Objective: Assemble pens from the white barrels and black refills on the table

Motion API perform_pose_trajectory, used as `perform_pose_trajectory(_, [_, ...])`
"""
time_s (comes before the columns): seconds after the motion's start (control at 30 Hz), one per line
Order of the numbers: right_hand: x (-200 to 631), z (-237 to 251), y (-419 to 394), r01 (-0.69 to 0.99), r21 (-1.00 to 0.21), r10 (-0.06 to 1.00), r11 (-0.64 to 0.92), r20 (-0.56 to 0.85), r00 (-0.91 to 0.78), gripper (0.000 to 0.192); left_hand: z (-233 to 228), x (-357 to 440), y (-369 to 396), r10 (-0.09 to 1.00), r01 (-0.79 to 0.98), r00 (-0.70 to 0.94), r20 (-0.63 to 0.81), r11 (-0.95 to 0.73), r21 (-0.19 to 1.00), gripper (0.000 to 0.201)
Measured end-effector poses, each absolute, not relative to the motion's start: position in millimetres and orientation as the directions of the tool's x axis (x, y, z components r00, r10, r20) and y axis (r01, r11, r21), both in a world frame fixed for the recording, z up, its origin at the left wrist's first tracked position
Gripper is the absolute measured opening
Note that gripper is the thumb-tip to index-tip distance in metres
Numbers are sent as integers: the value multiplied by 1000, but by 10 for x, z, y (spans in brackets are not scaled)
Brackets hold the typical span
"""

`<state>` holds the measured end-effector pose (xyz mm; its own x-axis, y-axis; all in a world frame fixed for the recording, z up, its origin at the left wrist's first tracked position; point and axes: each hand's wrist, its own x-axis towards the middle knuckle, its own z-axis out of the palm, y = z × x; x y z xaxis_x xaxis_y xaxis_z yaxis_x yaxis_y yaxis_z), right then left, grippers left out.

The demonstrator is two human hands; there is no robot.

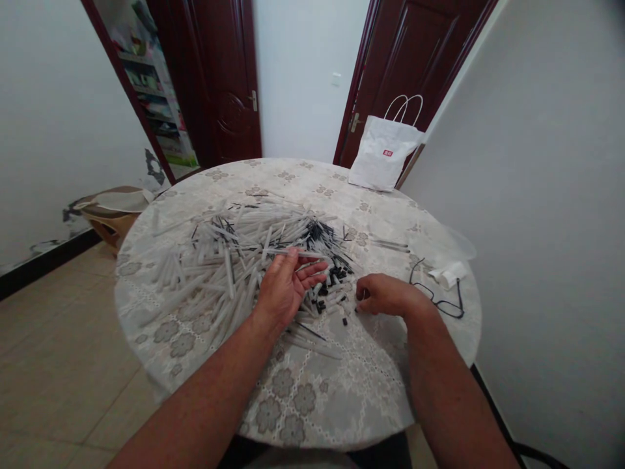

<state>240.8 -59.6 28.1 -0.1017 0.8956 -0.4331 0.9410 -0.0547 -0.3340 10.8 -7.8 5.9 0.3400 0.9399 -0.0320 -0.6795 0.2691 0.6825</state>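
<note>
Two bare hands work over a round counter (205, 339). Your left hand (286, 286) lies palm up, fingers apart, holding a thin white tube (297, 253) at the heap of tubes (234, 260). Your right hand (383, 296) rests fingers together, pinched over small black caps (336, 273). Eyeglasses (439, 296) lie near, a white bag (383, 153) well apart.

We record a pale grey tablecloth (312, 404) patterned with darker grey flowers, centre frame. The tube pile (229, 260) is whitish-grey; small caps (332, 270) are black. Upper right: a white bag (383, 156) with red mark. Doors (219, 78) are dark maroon; eyeglasses (442, 296) black.
</note>
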Motion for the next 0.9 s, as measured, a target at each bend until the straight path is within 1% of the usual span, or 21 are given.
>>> perform_pose_trajectory(0.1, [2297, 230, -568, 960, -278, 868, -44, -486, -101, 2, 53, 104, -70, 944, -686, 329, -19, 253, 682, 32])
perform_pose_trajectory(0.13, [2292, 209, -558, 962, -271, 864, -31, -492, -111, 3, 56, 101, -70, 945, -687, 327, -18, 251, 681, 32])
perform_pose_trajectory(0.2, [2326, 171, -538, 953, -302, 877, 15, -454, -157, 5, 62, 95, -76, 945, -685, 327, -17, 249, 684, 32])
perform_pose_trajectory(0.23, [2356, 156, -525, 939, -340, 896, 46, -402, -190, 6, 66, 92, -79, 945, -682, 328, -14, 247, 689, 33])
perform_pose_trajectory(0.3, [2402, 136, -488, 882, -456, 942, 117, -231, -244, 12, 69, 87, -87, 943, -671, 332, -6, 241, 701, 35])
perform_pose_trajectory(0.37, [2385, 122, -442, 763, -626, 975, 164, -16, -223, 16, 69, 86, -91, 941, -662, 338, -3, 240, 710, 37])
perform_pose_trajectory(0.43, [2287, 103, -397, 559, -807, 982, 189, 139, -131, 18, 64, 87, -91, 939, -658, 345, -1, 243, 713, 37])
perform_pose_trajectory(0.47, [2215, 91, -379, 437, -877, 980, 199, 182, -80, 20, 61, 88, -89, 938, -658, 347, 1, 242, 713, 37])
perform_pose_trajectory(0.5, [2138, 76, -365, 319, -923, 976, 217, 216, -39, 23, 57, 89, -86, 938, -659, 347, 5, 241, 713, 36])
perform_pose_trajectory(0.53, [2061, 61, -356, 225, -946, 971, 236, 241, -5, 26, 53, 89, -82, 939, -661, 345, 10, 236, 712, 36])
perform_pose_trajectory(0.6, [1933, 29, -349, 132, -957, 963, 257, 266, 51, 26, 45, 89, -75, 942, -663, 334, 20, 219, 716, 35])
perform_pose_trajectory(0.73, [1810, -19, -349, 132, -957, 956, 258, 273, 112, 26, 27, 87, -69, 949, -667, 312, 46, 184, 722, 33])
perform_pose_trajectory(0.9, [1761, -37, -328, 41, -967, 956, 252, 255, 146, 26, 14, 87, -70, 953, -670, 297, 61, 162, 725, 32])
